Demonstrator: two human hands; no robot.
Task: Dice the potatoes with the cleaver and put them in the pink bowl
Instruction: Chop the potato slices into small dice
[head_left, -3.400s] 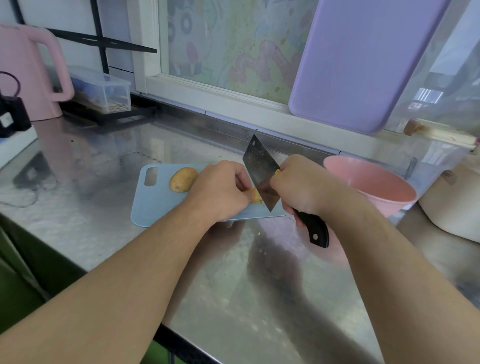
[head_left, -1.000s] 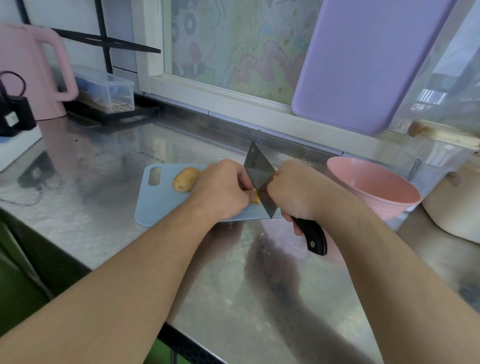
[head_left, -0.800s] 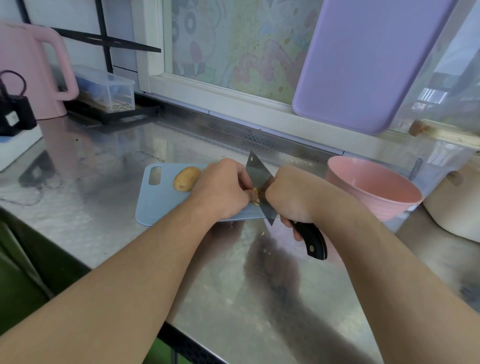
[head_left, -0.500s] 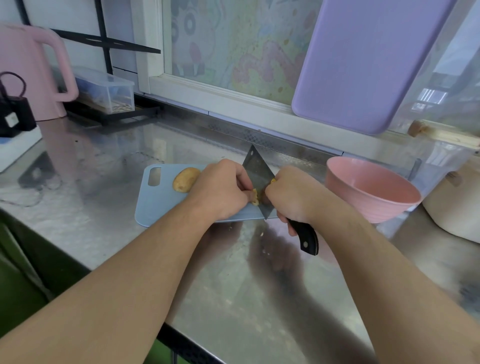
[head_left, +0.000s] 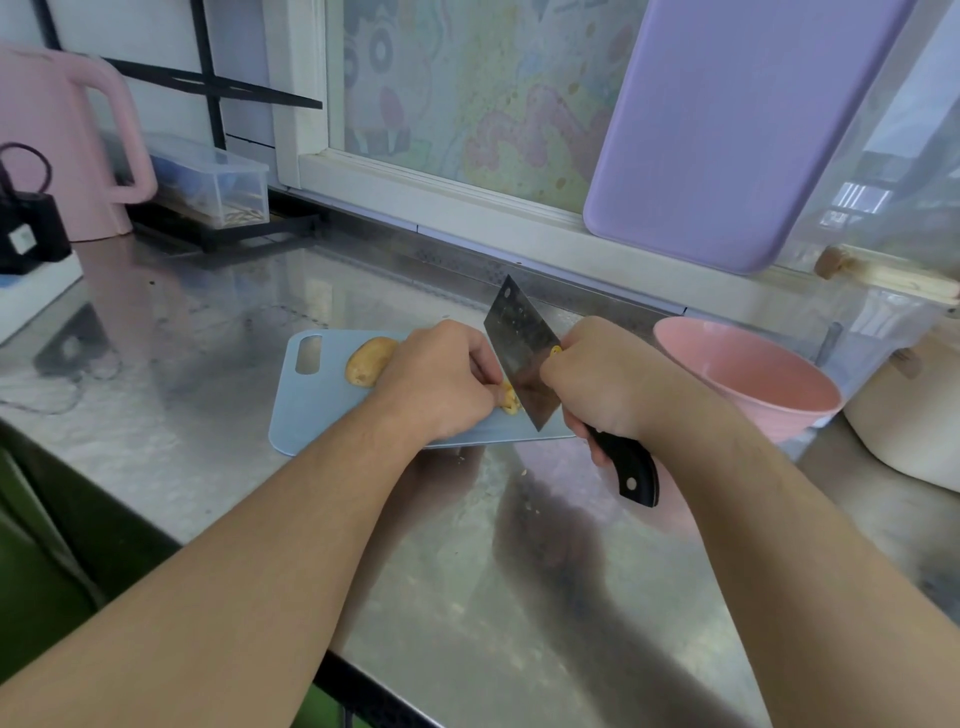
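A pale blue cutting board lies on the steel counter. A whole potato rests on it, just left of my left hand. That hand curls over a cut piece of potato, mostly hidden under the fingers. My right hand grips the black handle of the cleaver. The blade is tilted, its tip raised, its lower edge down by the cut potato. The pink bowl stands to the right of the board; its inside is not in view.
A pink jug and a clear plastic box stand at the back left. A purple board leans on the window. A cream pot sits at the far right. Small potato crumbs lie on the counter.
The cleaver has gone down and come up again beside my left hand's fingers, chopping the potato piece. My left hand and the whole potato have stayed put.
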